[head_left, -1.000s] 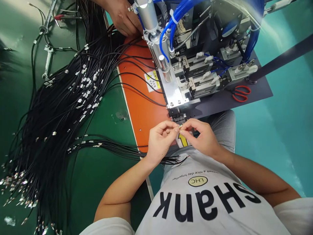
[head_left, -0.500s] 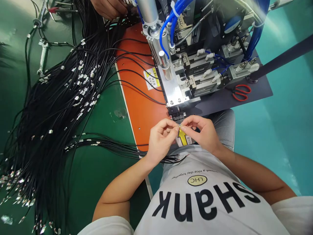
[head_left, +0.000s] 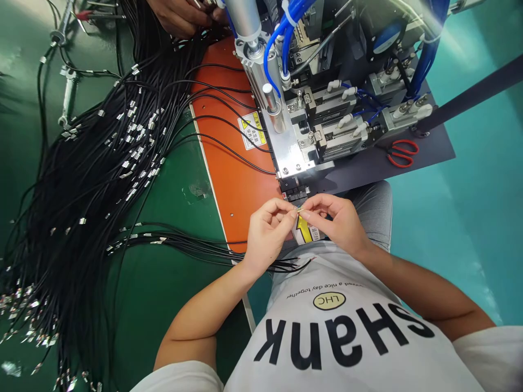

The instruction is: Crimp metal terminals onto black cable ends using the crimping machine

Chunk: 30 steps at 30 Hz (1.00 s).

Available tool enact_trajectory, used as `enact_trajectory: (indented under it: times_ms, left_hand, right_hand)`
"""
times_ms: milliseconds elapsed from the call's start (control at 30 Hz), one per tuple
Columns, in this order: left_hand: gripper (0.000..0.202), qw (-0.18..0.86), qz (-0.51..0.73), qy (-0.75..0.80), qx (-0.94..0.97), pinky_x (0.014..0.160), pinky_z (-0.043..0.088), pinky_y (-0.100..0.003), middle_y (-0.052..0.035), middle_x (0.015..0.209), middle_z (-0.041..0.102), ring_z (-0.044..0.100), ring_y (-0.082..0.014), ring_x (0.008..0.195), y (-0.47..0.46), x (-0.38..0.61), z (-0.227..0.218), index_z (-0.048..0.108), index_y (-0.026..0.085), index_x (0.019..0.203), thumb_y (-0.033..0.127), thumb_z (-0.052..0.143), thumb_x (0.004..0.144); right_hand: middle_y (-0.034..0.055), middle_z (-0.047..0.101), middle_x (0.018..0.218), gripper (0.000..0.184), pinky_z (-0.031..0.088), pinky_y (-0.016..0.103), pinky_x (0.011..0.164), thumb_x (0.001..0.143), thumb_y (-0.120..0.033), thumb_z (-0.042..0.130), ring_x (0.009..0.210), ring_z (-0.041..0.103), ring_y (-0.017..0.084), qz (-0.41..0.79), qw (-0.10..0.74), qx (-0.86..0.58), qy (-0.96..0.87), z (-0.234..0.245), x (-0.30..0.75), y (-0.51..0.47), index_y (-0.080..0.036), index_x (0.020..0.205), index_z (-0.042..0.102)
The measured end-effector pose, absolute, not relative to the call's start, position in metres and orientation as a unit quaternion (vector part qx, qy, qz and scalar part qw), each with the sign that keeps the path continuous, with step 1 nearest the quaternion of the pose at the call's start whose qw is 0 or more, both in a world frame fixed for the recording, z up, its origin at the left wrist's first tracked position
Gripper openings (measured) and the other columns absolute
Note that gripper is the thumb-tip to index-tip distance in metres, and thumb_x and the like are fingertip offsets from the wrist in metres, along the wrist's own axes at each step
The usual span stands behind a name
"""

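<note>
My left hand (head_left: 267, 231) and my right hand (head_left: 337, 220) meet fingertip to fingertip just below the machine's front. Both pinch a small metal terminal (head_left: 300, 209) on the tip of a thin black wire. The wire itself is mostly hidden by my fingers. A small bundle of black wires (head_left: 196, 247) runs from the green table under my left wrist to my shirt. The crimping machine (head_left: 302, 109) with its silver cylinder and blue air hoses stands right above my hands.
A big heap of black wires with metal ends (head_left: 93, 174) covers the green table on the left. The machine sits on an orange plate (head_left: 232, 163). Red scissors (head_left: 402, 152) lie on the dark base at right. Another person's hand (head_left: 180, 16) works at the top.
My hands stay pinched together in nearly the same spot. The view has shifted slightly, and the other person's hand at the top has moved a little left.
</note>
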<state>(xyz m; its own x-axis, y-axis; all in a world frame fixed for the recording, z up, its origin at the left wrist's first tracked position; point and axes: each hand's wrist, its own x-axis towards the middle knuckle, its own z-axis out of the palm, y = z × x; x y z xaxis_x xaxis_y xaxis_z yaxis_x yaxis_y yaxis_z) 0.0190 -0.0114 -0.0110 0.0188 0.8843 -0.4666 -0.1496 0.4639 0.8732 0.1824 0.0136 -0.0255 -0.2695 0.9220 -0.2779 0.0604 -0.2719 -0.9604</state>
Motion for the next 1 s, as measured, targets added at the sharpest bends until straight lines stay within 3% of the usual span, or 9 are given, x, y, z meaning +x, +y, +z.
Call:
enact_trajectory:
  times_ms: [300,700,1000]
  left_hand:
    - [0.024,0.631,0.422,0.567,0.321,0.049,0.044,-0.017,0.003,0.066,0.054,0.043,-0.0049,0.052,-0.0118,0.0208,-0.0134,0.061,0.017,0.082,0.037,0.074,0.081]
    - [0.026,0.647,0.41,0.565,0.307,0.044,0.042,-0.016,0.0058,0.061,0.044,0.038,-0.0049,0.049,-0.0128,0.0203,-0.0146,0.059,0.018,0.084,0.04,0.072,0.083]
    - [0.028,0.647,0.413,0.567,0.299,0.046,0.047,-0.016,0.0052,0.062,0.049,0.041,-0.0043,0.049,-0.0108,0.0211,-0.0123,0.059,0.016,0.083,0.04,0.073,0.082]
  right_hand:
    - [0.0015,0.07,0.076,0.01,0.045,0.027,0.061,0.082,-0.028,0.071,0.068,0.063,0.014,0.621,0.349,-0.5,-0.492,-0.0257,0.1814,0.0129,-0.019,0.081,0.07]
    - [0.0004,0.069,0.078,0.008,0.048,0.027,0.065,0.083,-0.027,0.07,0.07,0.061,0.013,0.588,0.364,-0.512,-0.511,-0.0283,0.1796,0.0083,-0.019,0.082,0.068]
    - [0.0018,0.07,0.09,0.012,0.046,0.029,0.07,0.087,-0.023,0.066,0.08,0.062,0.015,0.554,0.345,-0.507,-0.562,-0.022,0.1885,0.0159,-0.022,0.097,0.073]
